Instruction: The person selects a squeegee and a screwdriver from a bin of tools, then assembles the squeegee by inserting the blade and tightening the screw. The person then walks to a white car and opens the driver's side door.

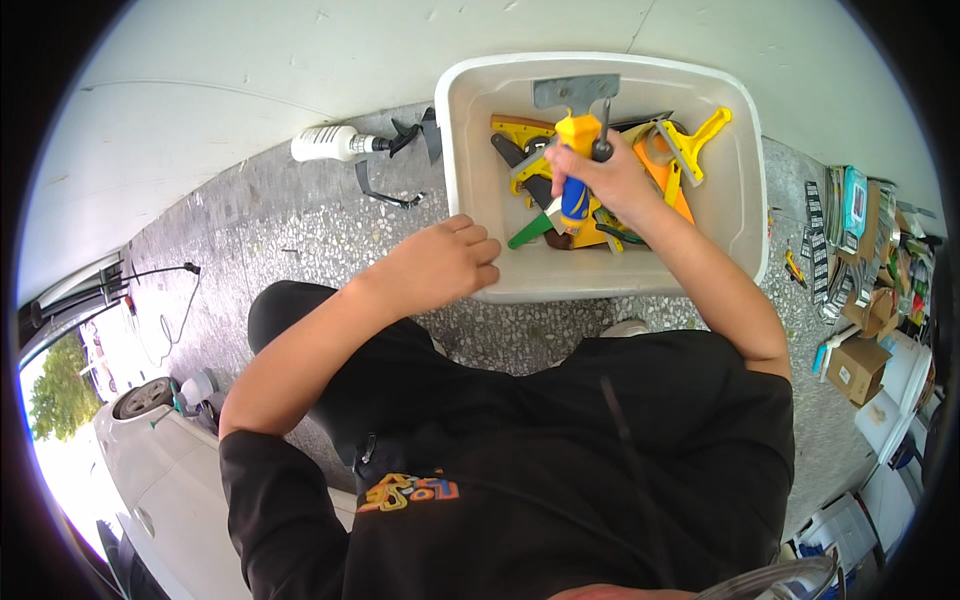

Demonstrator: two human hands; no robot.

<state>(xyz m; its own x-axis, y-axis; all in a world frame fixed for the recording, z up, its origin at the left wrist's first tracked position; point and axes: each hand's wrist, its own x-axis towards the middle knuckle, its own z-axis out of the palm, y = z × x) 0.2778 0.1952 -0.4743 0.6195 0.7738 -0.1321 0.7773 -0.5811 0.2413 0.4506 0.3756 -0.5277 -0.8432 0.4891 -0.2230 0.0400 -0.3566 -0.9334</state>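
Observation:
In my right hand (610, 180) is a scraper (575, 130) with a yellow and blue handle and a wide grey blade, raised above a pale plastic bin (738, 200). A thin dark tool with a rounded black end (602, 150) shows against the same fingers; its kind is hard to tell. My left hand (445, 265) has its fingers curled over the bin's near left corner. Inside the bin lie a yellow squeegee (712, 130), a green wedge-shaped tool (530, 232), and several other yellow, black and orange hand tools, partly hidden by the scraper and my hand.
A white spray bottle (330, 144) lies on the speckled floor left of the bin, near black plastic pieces (385, 188). Cardboard boxes (858, 368) and stacked packages (850, 215) stand to the right. A pale wall rises behind the bin; a white car (170, 470) is at lower left.

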